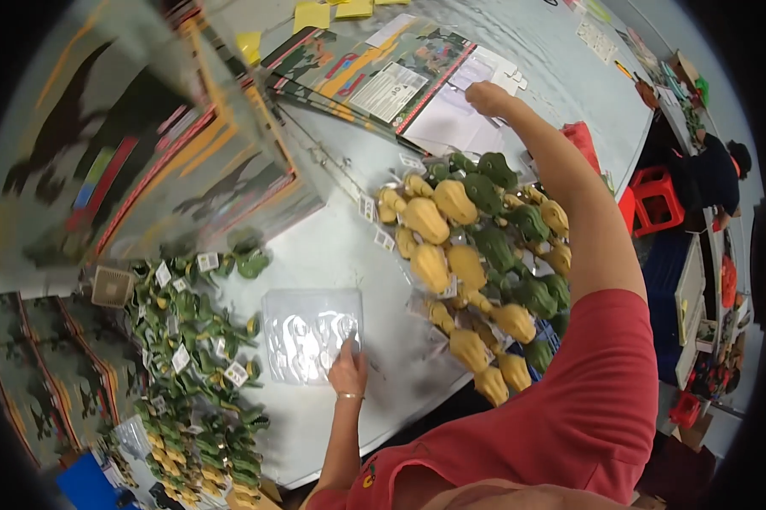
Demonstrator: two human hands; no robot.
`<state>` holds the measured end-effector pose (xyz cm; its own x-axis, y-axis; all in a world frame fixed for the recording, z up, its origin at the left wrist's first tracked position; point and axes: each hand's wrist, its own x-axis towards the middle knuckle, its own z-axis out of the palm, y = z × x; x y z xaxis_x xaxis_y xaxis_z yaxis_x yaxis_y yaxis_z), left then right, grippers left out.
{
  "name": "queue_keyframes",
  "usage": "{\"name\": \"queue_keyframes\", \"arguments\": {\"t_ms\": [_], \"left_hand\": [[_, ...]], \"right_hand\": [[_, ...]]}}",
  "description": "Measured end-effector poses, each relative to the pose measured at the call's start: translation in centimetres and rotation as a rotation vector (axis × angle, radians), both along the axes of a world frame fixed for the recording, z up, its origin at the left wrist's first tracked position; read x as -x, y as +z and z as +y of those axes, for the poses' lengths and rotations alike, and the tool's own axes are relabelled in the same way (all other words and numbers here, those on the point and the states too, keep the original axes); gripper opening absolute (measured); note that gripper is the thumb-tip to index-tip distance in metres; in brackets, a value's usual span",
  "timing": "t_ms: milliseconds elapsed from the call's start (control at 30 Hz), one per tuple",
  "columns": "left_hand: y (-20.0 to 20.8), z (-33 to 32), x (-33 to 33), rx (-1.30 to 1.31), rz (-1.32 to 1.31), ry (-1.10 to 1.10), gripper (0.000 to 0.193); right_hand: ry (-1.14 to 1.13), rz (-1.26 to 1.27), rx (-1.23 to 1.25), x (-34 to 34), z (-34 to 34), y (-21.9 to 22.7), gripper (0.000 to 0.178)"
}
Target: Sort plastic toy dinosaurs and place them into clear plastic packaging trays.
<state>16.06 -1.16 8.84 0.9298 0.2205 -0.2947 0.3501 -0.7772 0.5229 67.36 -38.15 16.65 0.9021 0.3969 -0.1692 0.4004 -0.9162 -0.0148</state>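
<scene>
On the table in front of me lies a clear plastic tray (302, 327), flat and rectangular, with shiny moulded shapes. My left hand (346, 371) is closed on its lower right corner. My right arm stretches to the far side of the table. There my right hand (487, 99) pinches a thin clear plastic piece (461, 95) above a white card flap. Beside that hand lie flat printed cartons (374, 76), overlapping. Between my arms sits a heap of yellow and dark green toy dinosaurs (476, 246), some with white tags.
Large printed boxes (136, 144) stand at the left. Below them are piled green toy dinosaurs (196, 331) with tags and a small beige basket (113, 286). Yellow paper notes (312, 15) lie at the far edge. Beyond the table at right are a red stool (658, 198) and another person (713, 178).
</scene>
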Motion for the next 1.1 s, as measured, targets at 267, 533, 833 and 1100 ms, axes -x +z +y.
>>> {"name": "queue_keyframes", "arguments": {"t_ms": [267, 533, 833, 1100], "left_hand": [[-0.2, -0.8, -0.8, -0.017, 0.018, 0.038, 0.041], [-1.3, -0.7, 0.7, -0.089, -0.020, 0.049, 0.038], [-0.5, 1.1, 0.0, 0.085, -0.076, -0.039, 0.029], [-2.9, 3.8, 3.7, -0.055, -0.183, -0.010, 0.028]], "right_hand": [[-0.058, 0.127, -0.012, -2.4, -2.0, -7.4, 0.024], [-0.109, 0.052, -0.056, 0.8, -0.2, -4.6, 0.013], [0.007, -0.063, -0.687, 15.9, 0.8, 22.5, 0.030], [0.220, -0.050, -0.884, 37.6, 14.6, 23.6, 0.019]]}}
